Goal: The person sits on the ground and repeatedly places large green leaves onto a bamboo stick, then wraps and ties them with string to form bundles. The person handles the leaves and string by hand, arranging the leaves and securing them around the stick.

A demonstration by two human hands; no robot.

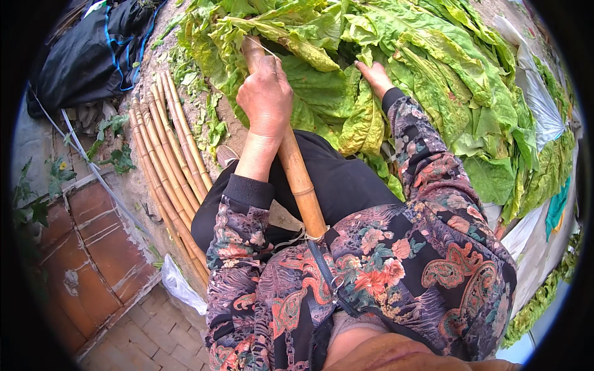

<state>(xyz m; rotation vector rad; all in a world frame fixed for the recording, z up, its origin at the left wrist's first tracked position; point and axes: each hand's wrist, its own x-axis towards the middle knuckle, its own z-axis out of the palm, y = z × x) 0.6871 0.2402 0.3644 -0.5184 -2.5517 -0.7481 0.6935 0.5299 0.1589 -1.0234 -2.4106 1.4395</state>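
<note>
My left hand (266, 99) is wrapped round a bamboo pole (296, 170), which slants from my waist up to the leaves. A thin string is tied about the pole near its lower end, and another strand shows by its top. Large yellow-green leaves, which look like tobacco leaves (433, 80), lie in a broad heap in front of me and to the right. Some hang against the pole's upper end. Among them is my right hand (376, 79), its thumb stretched along a leaf; the other fingers are hidden, so its grip cannot be made out.
Several bamboo poles (167, 145) lie side by side on the ground at my left. Beyond them is a black sheet (93, 55) with blue edging. A rusty metal panel (93, 241) and a clear plastic bag (181, 284) are at lower left. Whitish plastic sheeting (538, 93) borders the heap at right.
</note>
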